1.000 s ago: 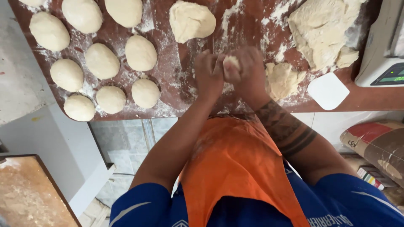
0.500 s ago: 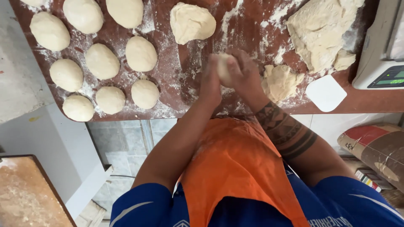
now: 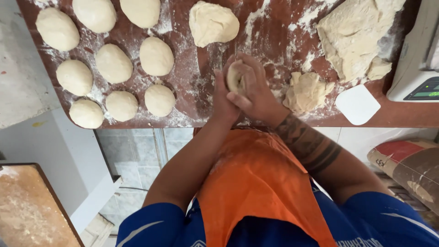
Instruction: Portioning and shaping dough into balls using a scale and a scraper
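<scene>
Pale dough piece point(image 3: 236, 77) clasped between both hands above the floured reddish-brown surface point(image 3: 201, 91), just in front of the orange apron point(image 3: 260, 183). Left hand point(image 3: 224, 98) cupped under and behind it, grip closed around the lump; right hand point(image 3: 256, 93) folded over the near side, fingers point(image 3: 238, 98) pressed against the dough. Forearm on the right side marked with dark bands.

Change since a second ago: lump was pinched between the fingertips of two hands set more side by side; now turned so a rounder, flatter face shows, right hand wrapped further across. Reads as shaping well along, piece closer to a ball than a ragged pinch.

Counts on the surface:
- Nine rounded balls point(image 3: 156, 56) in rows at the left, each apart from its neighbour, dusted with flour.
- One larger rough lump point(image 3: 213, 23) just beyond the hands.
- One big unshaped mass point(image 3: 354, 36) at far right, with one torn smaller chunk point(image 3: 306, 91) nearer the hands.
- One white scraper point(image 3: 357, 104) lying flat near the edge.
- One white scale point(image 3: 418, 59) at the right border, partly cut off.

Brown sack point(image 3: 407, 167) on the floor, lower right.
</scene>
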